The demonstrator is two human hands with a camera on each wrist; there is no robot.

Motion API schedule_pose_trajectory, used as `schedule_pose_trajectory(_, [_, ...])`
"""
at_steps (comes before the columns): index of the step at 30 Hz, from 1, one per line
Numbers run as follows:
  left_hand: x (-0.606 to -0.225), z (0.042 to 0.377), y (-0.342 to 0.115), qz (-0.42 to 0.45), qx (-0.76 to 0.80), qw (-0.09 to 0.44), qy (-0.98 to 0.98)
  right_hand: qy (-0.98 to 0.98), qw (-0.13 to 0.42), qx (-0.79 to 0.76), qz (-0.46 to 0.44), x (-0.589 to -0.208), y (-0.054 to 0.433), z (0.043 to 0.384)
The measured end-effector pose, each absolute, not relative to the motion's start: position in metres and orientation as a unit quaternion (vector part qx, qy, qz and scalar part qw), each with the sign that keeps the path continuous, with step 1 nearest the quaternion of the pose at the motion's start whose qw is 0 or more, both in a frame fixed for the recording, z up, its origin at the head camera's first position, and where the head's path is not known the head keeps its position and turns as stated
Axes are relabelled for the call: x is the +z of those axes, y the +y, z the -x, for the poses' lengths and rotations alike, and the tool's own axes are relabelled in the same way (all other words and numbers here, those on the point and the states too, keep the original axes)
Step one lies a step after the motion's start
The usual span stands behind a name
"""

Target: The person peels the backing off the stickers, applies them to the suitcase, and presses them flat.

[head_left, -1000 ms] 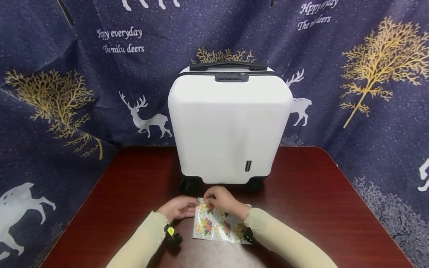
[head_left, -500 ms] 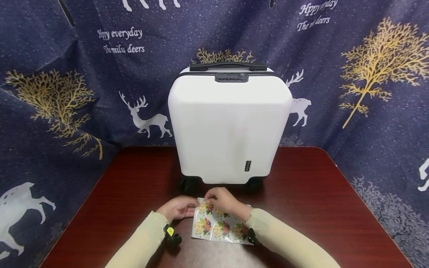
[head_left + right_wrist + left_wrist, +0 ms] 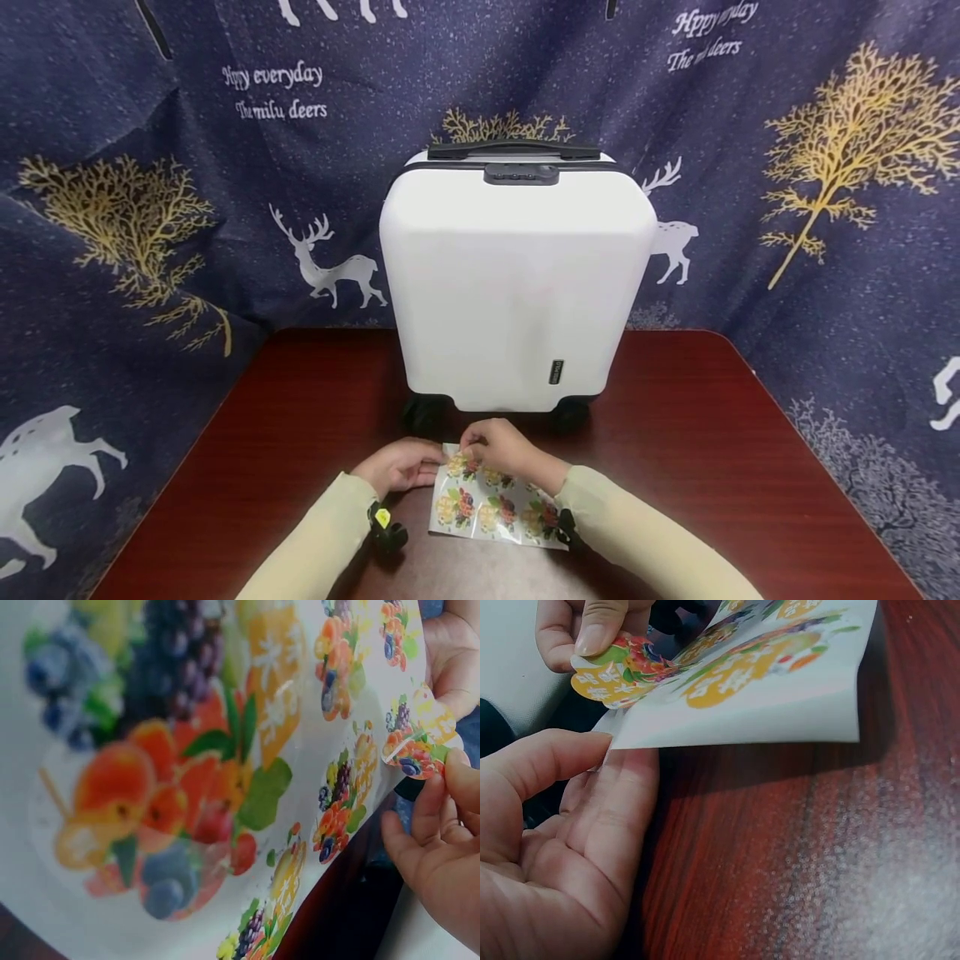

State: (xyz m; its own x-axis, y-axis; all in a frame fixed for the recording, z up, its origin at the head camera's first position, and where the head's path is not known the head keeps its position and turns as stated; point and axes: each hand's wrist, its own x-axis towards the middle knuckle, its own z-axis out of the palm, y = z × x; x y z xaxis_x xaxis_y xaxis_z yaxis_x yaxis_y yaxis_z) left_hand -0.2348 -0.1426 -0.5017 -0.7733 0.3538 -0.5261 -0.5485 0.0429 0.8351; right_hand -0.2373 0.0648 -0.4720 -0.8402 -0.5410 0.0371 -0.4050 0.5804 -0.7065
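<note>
- Midway between the surface's left and right edges: sheet, long axis left-right, right end slightly nearer the person, left edge raised.
- Left hand: pinching sheet's far-left corner.
- Right hand: pinching sticker, tilted up near that corner.
- Case: upright, toward far edge.

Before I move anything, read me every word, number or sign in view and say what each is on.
"Hppy everyday": backdrop, left side.
"The milu deers": backdrop, just below.
Right-hand copy of both lines: some letters lost in a fold.
Sticker sheet and lifted sticker: Chinese characters, too skewed and blurred to read surely.
Suitcase, dark label and lock: too small to read.
Yellow tag: any marking too small.
</note>
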Motion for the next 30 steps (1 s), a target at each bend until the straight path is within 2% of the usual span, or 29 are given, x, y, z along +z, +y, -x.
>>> schedule_pose_trajectory(20, [-0.501,0.237,-0.14,0.073,0.676,0.326,0.657,0.868,0.132,-0.412,0.242,-0.473,0.074,0.238])
schedule_pose_trajectory(30, [-0.503,0.237,-0.139,0.068,0.665,0.322,0.67,0.869,0.134,-0.416,0.233,-0.473,0.076,0.236])
